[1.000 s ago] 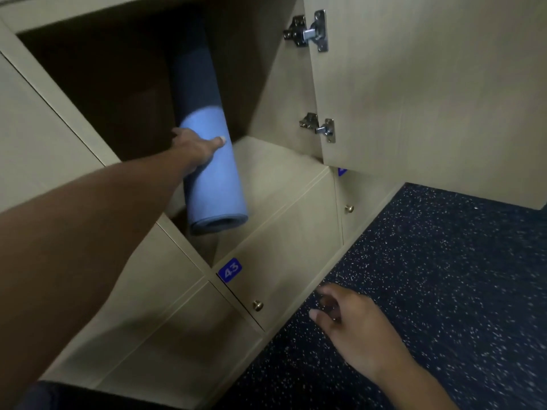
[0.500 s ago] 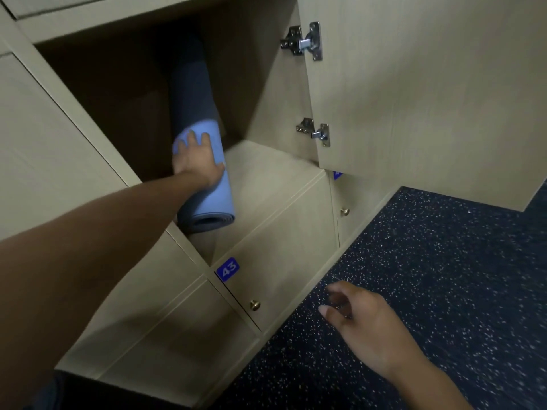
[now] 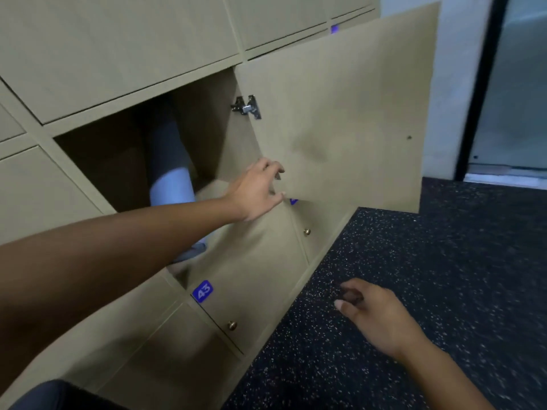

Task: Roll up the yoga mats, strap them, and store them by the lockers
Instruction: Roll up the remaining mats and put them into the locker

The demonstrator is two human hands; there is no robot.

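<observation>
A rolled blue yoga mat [image 3: 171,184] leans inside the open locker compartment [image 3: 97,161]. Its upper part is in shadow, and my left forearm crosses over its lower part. My left hand [image 3: 257,190] is off the mat and at the lower hinge-side corner of the open locker door [image 3: 340,113], with fingers and thumb curled round that corner. My right hand [image 3: 373,315] hovers low over the floor, fingers loosely curled and holding nothing. No strap can be seen on the mat.
Closed lockers surround the open one, including number 43 [image 3: 203,291] below it with a brass knob [image 3: 232,325]. The open door swings out to the right over dark speckled rubber floor [image 3: 429,276]. A glass door with a black frame [image 3: 479,84] stands at far right.
My left hand has left the mat and moved right to the door's lower corner. The mat now sits deeper in the locker. My view has pulled back and up.
</observation>
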